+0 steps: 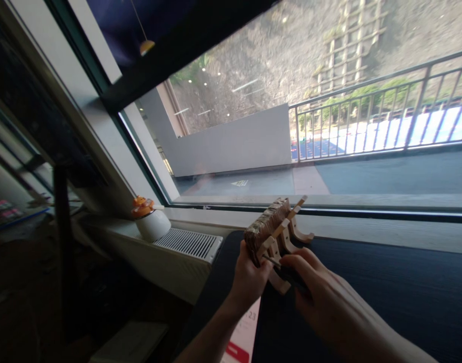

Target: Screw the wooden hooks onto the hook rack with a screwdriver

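A small wooden piece (267, 224) with a rough, bark-like brown block and several pale curved legs is tilted up above the dark table. My left hand (251, 275) is closed round its near lower end. In my right hand (310, 277) is a dark-handled tool (296, 279), gripped with the fingers wrapped round it. The tool's thin shaft points left and reaches the pale wooden part beside my left thumb. Whether its tip touches a screw is too small to tell.
Under my left forearm, a pink and white printed sheet (248, 322) lies on the dark table (390, 287). A white pot with an orange top (153, 225) stands left by a white vent grille (193, 244). Behind the table runs a window sill (367, 242), with a railing outside.
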